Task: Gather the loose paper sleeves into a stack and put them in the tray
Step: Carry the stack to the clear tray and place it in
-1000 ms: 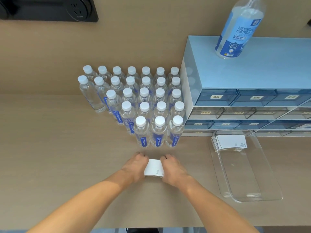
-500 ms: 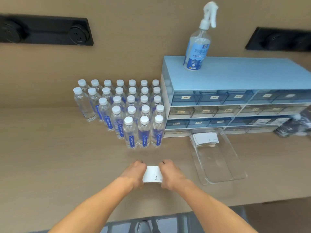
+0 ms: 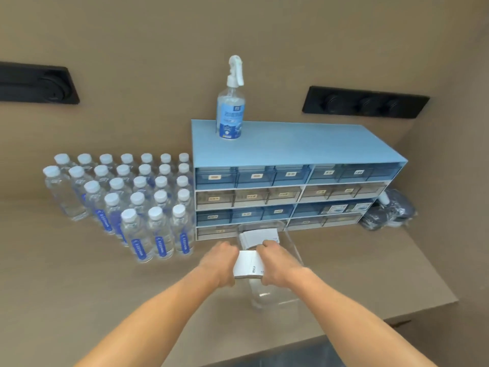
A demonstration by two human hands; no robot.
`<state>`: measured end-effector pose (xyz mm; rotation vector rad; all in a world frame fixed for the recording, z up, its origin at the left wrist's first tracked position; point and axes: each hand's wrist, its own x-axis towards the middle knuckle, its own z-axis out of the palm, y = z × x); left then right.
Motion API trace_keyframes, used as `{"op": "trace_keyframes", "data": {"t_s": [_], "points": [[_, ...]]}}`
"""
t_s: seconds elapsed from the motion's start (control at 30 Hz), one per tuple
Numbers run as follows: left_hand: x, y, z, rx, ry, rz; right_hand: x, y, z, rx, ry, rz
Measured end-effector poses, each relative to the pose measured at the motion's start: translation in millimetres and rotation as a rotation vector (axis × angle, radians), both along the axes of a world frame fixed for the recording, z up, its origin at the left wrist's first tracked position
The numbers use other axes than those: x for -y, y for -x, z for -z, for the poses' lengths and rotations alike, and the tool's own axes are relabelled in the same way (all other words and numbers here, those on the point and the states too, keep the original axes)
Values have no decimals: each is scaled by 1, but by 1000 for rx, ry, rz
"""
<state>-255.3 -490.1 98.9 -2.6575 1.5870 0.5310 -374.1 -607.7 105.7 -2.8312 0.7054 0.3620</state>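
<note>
A squared-up stack of white paper sleeves (image 3: 248, 264) is pinched between my left hand (image 3: 218, 263) on its left edge and my right hand (image 3: 279, 264) on its right edge. The stack hangs over the middle of the clear plastic tray (image 3: 275, 300). Another stack of white sleeves (image 3: 258, 237) lies in the tray's far end, just beyond my fingers. My hands hide most of the tray's middle.
Several rows of small water bottles (image 3: 156, 229) stand left of the tray. A blue drawer cabinet (image 3: 291, 181) stands right behind it, with a spray bottle (image 3: 230, 112) on top. A dark wrapped bundle (image 3: 389, 213) lies at the right. The table's front edge (image 3: 397, 316) runs close below.
Both hands have carried the sleeve stack to the right, from the bare table in front of the bottles to above the tray. The camera has shifted with them.
</note>
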Motion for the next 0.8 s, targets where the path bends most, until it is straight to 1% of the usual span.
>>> {"op": "trace_keyframes", "data": {"t_s": [0.1,0.27,0.43,0.53,0.8], "points": [[50,14,5,-25,1,-42,52,10,10,21,-19,-29],[95,30,23,-53,-100,-120,105,14,35,-33,-75,-98],[108,38,44,-87,-205,-183,118,9,57,-118,-125,-176],[115,37,51,-72,-247,-186,120,4,63,-147,-82,-209],[127,40,76,-40,-369,-203,113,-9,80,-300,48,-253]]}}
